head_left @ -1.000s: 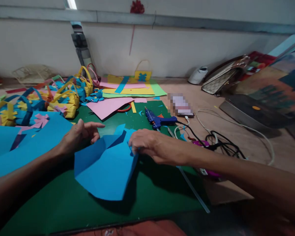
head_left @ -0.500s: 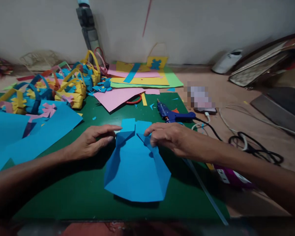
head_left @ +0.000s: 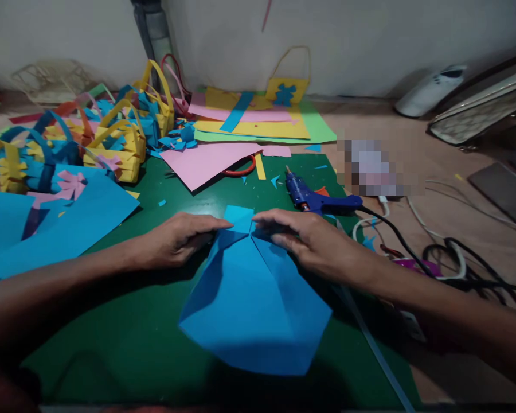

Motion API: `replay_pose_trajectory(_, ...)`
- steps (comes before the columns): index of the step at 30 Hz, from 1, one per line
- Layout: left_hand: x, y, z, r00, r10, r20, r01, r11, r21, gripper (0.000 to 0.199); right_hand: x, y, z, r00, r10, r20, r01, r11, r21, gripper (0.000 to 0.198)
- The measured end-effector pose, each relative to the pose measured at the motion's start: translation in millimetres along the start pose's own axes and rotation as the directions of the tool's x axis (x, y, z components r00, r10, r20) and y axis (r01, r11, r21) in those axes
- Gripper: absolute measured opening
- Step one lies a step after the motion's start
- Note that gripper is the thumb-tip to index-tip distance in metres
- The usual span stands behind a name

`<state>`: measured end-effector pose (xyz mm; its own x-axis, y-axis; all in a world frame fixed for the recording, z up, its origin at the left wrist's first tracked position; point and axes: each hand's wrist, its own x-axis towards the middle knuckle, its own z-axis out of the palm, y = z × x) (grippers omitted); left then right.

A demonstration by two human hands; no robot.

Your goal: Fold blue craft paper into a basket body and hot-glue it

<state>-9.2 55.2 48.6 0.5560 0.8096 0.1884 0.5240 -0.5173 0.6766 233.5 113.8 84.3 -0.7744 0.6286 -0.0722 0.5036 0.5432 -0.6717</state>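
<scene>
A folded sheet of blue paper (head_left: 249, 304) stands partly raised over the green mat (head_left: 124, 350), its flaps meeting at the far end. My left hand (head_left: 184, 238) grips the far left edge, thumb and fingers closed on the paper. At the far right flap, my right hand (head_left: 301, 235) pinches the paper, with the fingertips at the spot where the two flaps come together. The paper's near end spreads wide towards me. Part of each hand's grip is hidden behind the folds.
A blue glue gun (head_left: 322, 198) lies beyond my right hand, its cord running right. Red-handled scissors (head_left: 241, 166) lie partly under pink paper (head_left: 210, 160). Several small paper baskets (head_left: 116, 155) crowd the left, behind blue sheets (head_left: 81, 223). A clear glue stick (head_left: 370, 338) lies at right.
The two far flaps have come together, the right one now overlapping at the middle. My right hand has moved its grip to the flap's edge. The view has shifted slightly.
</scene>
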Motion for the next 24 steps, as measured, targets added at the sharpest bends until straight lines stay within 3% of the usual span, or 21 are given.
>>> replay_pose_trajectory(3,1.4,-1.9,0.1,1.0,-0.017,0.025,0.017,1.0,-0.021,0.033,4.7,4.5,3.8,0.992,0.11,-0.064,-0.11,0.994,0.016,0.024)
replay_pose_trajectory(7,3.3,-0.5,0.6,0.999,0.008,0.033,-0.007,1.0,-0.029,0.033,11.2,6.1,5.3,0.985,0.171,0.02,-0.172,0.981,0.092,0.024)
replay_pose_trajectory(12,3.5,11.4,-3.7,0.978,-0.148,0.148,0.155,0.987,-0.04,0.033,19.5,-1.8,5.9,0.985,0.112,0.132,-0.119,0.992,0.048,0.026)
replay_pose_trajectory(18,4.4,19.2,-11.0,0.87,-0.342,0.355,0.413,0.899,-0.146,0.034,25.9,-14.6,6.1,0.963,0.091,0.254,-0.099,0.995,0.022,0.026)
replay_pose_trajectory(24,6.5,20.7,-9.7,0.86,-0.387,0.332,0.434,0.898,-0.077,0.035,25.1,-13.1,4.2,0.96,0.114,0.254,-0.104,0.993,-0.053,0.027)
